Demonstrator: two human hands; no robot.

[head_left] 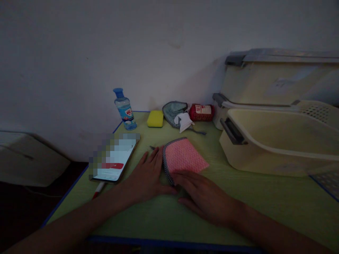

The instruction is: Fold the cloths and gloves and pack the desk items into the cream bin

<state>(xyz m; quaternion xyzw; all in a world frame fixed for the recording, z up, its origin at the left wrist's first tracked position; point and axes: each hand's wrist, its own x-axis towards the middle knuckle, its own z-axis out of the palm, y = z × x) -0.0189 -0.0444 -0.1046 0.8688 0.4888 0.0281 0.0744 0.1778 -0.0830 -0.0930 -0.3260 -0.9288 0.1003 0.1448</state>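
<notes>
A pink textured cloth (184, 155) with a black-and-white checked border lies folded on the light green table (212, 231). My left hand (147, 175) is flat beside its left edge, fingers stretched out and thumb pointing right. The fingertips of this hand reach the checked border, close to a small dark tip (152, 147) that I cannot identify. From the right, my right hand (202, 195) lays its extended fingers over the cloth's near corner, with the thumb held apart. Neither hand is closed around anything. Part of the border is hidden under the right fingers.
A lit phone (116, 158) and a red-and-white pen-like object (99, 189) are at left. Toward the wall stand a blue bottle (125, 111), a yellow sponge (155, 119), a grey cloth (173, 112), a white crumpled piece (184, 121) and a red packet (201, 112). Cream bins (246, 158) occupy the right.
</notes>
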